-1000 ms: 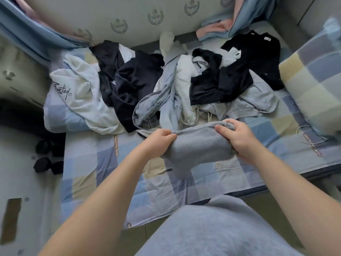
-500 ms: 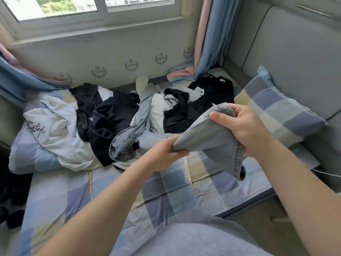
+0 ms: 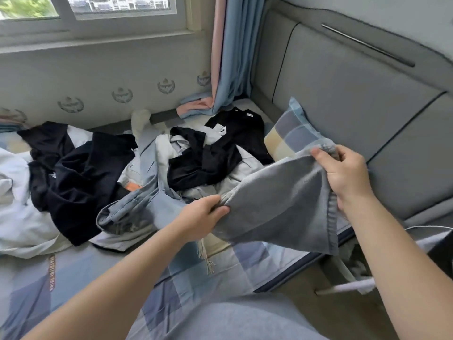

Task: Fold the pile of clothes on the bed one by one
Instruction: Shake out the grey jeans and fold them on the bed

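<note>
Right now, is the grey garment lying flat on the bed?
No: the left hand and the right hand hold the grey garment stretched between them, raised above the bed.

Both hands hold a folded grey knit garment [image 3: 277, 204] above the checked bed sheet [image 3: 196, 273]: the left hand [image 3: 198, 217] pinches one corner, the right hand [image 3: 343, 175] another. Behind lies the pile of clothes [image 3: 152, 173], beside a checked pillow [image 3: 291, 133].

The grey garment [image 3: 277, 204] is plain. Left of it lie black tops [image 3: 81, 177], pale blue trousers [image 3: 147, 195] and a white shirt [image 3: 22, 217]. Below it the sheet [image 3: 171, 278] is checked blue, grey and cream, as is the pillow [image 3: 291, 133] above it. Beyond it hangs a blue-and-pink curtain [image 3: 232, 57].
</note>
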Demonstrator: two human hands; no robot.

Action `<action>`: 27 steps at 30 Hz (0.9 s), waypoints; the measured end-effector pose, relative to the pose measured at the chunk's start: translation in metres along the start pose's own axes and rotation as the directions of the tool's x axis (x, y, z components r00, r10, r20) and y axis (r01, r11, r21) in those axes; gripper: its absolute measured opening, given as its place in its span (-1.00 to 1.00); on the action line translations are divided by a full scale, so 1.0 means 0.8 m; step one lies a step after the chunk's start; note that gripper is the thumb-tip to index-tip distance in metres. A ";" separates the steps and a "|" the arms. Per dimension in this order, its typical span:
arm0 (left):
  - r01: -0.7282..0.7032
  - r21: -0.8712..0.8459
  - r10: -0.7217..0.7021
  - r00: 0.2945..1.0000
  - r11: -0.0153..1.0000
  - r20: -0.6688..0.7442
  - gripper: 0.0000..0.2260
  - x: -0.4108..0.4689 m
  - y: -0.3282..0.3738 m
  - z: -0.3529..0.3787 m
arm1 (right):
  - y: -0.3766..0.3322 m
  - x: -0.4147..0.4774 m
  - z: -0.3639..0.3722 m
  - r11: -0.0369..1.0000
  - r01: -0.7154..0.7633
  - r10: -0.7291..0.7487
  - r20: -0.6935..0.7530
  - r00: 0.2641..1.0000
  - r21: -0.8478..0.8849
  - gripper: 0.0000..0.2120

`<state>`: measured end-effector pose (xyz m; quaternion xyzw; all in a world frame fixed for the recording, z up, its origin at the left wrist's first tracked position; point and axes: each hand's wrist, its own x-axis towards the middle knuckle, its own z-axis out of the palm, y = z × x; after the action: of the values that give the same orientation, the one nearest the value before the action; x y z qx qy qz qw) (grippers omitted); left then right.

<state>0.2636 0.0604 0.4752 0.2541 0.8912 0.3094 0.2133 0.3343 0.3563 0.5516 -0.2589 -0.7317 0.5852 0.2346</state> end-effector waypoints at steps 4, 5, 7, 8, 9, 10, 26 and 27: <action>0.087 -0.370 -0.109 0.993 0.925 -0.041 -0.66 0.005 0.034 0.014 | 0.044 0.024 -0.004 0.965 0.056 -0.038 0.074 0.997 -0.257 -0.50; 0.142 -0.550 -0.193 0.981 0.823 -0.035 -0.68 0.006 0.037 0.015 | 0.051 0.021 0.002 0.956 0.097 -0.054 0.161 0.985 -0.275 -0.45; 0.214 -0.844 -0.337 0.941 0.492 0.043 -0.72 0.006 0.040 0.015 | 0.063 0.005 0.020 0.964 0.145 -0.051 0.382 0.923 -0.222 -0.40; 0.218 -0.896 -0.375 0.925 0.387 0.064 -0.73 0.004 0.039 0.013 | 0.068 -0.006 0.031 0.967 0.148 -0.027 0.496 0.868 -0.206 -0.37; 0.217 -0.908 -0.388 0.919 0.358 0.067 -0.74 0.001 0.038 0.013 | 0.072 -0.018 0.044 0.965 0.153 0.006 0.601 0.799 -0.213 -0.32; 0.217 -0.910 -0.382 0.922 0.353 0.071 -0.75 -0.002 0.038 0.012 | 0.078 -0.029 0.057 0.960 0.159 0.047 0.693 0.719 -0.230 -0.25; 0.166 -0.664 -0.420 0.875 0.729 -0.242 -0.70 -0.062 -0.037 -0.031 | 0.049 -0.036 0.157 0.978 0.188 -0.192 0.751 0.632 0.092 -0.73; 0.204 -0.588 -0.399 0.889 0.783 -0.224 -0.70 -0.061 -0.041 -0.025 | 0.044 -0.029 0.152 0.976 0.193 -0.203 0.724 0.659 0.098 -0.72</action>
<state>0.2804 0.0009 0.4788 -0.0227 0.8166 0.5514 0.1691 0.2768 0.2577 0.4916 0.0782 -0.7843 0.6153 -0.0124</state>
